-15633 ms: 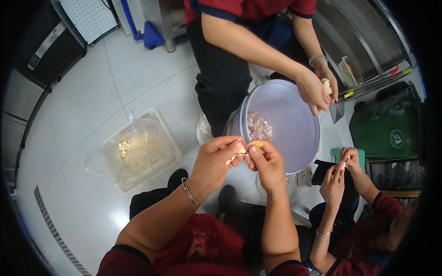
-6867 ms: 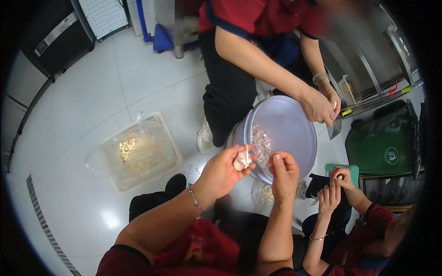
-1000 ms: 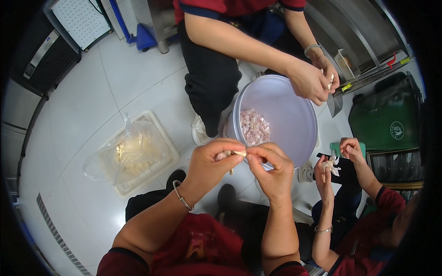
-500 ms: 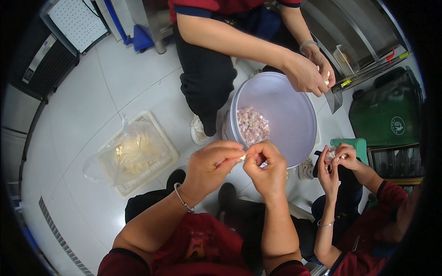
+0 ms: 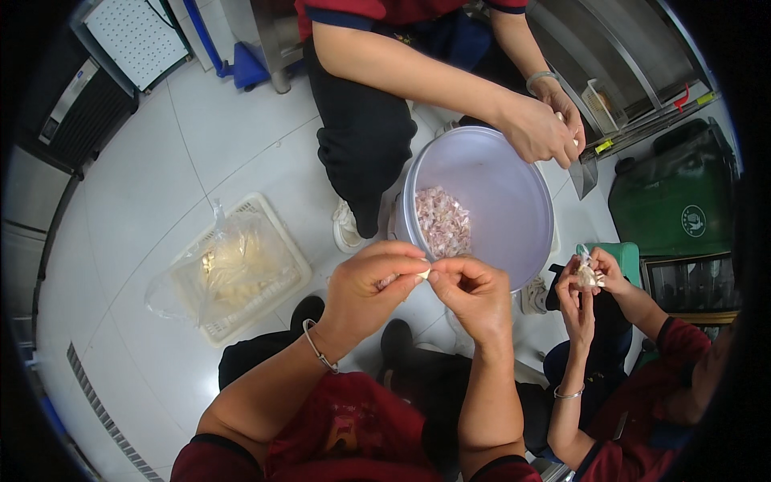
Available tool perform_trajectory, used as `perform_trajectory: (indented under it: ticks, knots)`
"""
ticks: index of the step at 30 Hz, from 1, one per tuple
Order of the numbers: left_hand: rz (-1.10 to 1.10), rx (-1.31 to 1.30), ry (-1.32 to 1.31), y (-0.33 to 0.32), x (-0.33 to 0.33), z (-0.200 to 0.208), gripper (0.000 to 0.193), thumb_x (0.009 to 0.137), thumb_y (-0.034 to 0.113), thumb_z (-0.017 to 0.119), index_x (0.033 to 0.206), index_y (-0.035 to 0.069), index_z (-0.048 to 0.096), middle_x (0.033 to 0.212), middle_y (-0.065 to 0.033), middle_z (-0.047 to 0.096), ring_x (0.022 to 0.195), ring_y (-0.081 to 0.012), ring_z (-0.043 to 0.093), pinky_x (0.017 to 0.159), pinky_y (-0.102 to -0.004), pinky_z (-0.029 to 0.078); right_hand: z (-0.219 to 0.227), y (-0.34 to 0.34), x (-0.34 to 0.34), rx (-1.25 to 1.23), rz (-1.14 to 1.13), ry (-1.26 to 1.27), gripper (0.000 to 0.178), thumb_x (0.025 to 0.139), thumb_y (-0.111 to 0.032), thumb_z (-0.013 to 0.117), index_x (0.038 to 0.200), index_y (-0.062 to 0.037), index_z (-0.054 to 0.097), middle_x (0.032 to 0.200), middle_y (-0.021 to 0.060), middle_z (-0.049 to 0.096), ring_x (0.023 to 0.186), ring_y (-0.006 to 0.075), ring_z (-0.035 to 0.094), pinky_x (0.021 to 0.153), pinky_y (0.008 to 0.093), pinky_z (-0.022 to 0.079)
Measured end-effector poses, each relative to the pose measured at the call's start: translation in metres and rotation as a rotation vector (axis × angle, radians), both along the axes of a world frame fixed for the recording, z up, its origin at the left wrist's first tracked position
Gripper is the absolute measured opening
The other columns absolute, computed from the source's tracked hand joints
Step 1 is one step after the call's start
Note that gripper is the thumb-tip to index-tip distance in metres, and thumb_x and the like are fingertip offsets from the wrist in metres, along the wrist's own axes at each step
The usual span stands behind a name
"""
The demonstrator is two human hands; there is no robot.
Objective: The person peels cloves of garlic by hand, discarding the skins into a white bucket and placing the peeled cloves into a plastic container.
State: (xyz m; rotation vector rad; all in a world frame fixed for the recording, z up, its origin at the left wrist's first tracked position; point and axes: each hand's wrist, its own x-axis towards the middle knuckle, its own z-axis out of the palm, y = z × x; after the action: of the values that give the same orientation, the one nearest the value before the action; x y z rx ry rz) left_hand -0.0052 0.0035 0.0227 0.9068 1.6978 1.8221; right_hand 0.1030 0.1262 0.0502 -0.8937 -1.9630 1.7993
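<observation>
Fingers of the right hand [image 5: 479, 294] had straightened slightly since 0.5 s earlier. Leftmost, floor tiles [image 5: 144, 209] gave sideways room before a crate [image 5: 286, 233]; next, the left hand [image 5: 365, 293] pinched 1 pale garlic clove [image 5: 422, 274], the right's narrow grip at its edge, near the bucket [image 5: 506, 209] rim in view. Peeling seemed underway, calling for a careful skin tug.

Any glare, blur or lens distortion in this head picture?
Head view: white glare on the tiled floor; reflections on the clear plastic bag; black corners and bowed tile lines from the fisheye; left hand and right hand fairly sharp, the pale clove between them too small for detail.
</observation>
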Motion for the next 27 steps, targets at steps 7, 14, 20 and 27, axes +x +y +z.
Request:
perform_trajectory:
  ticks: [7,14,20,27]
  knots:
    - [0.031,0.011,0.294,0.001,0.003,-0.002,0.018,0.075,-0.004,0.066,0.091,0.003,0.069,0.095,-0.0087,0.066,0.073,-0.0124,0.061,0.06,-0.0227,0.049,0.002,0.0,0.003,0.18,0.044,-0.09,0.005,0.073,-0.001,0.067,0.078,-0.0017,0.066,0.063,-0.0034,0.051,0.056,0.0037,0.042,0.052,0.0196,0.035]
    - [-0.025,-0.004,0.123,0.001,0.004,0.0,0.016,0.077,-0.004,0.066,0.091,0.002,0.068,0.098,-0.0084,0.066,0.073,-0.0098,0.061,0.061,-0.0225,0.048,0.007,-0.003,0.0,0.22,0.006,-0.123,0.007,0.073,0.0,0.064,0.07,-0.0022,0.058,0.061,-0.0045,0.047,0.055,0.0033,0.039,0.05,0.0202,0.033]
    - [-0.189,0.037,-0.587,0.002,0.004,-0.004,0.019,0.078,-0.005,0.064,0.097,0.0,0.066,0.101,-0.0118,0.065,0.079,-0.013,0.062,0.066,-0.023,0.049,-0.007,0.006,0.002,-0.015,-0.042,-0.003,0.006,0.077,0.0,0.061,0.074,-0.0038,0.058,0.063,-0.0077,0.045,0.058,0.0017,0.038,0.052,0.0184,0.032]
    - [-0.192,0.079,-1.025,0.0,0.0,-0.007,0.02,0.083,-0.001,0.061,0.102,0.0,0.064,0.105,-0.0164,0.065,0.083,-0.0174,0.063,0.07,-0.0253,0.049,-0.004,0.007,-0.001,0.029,-0.179,0.067,0.003,0.083,-0.004,0.065,0.085,-0.003,0.063,0.069,-0.0071,0.05,0.061,0.0012,0.042,0.055,0.0172,0.035]
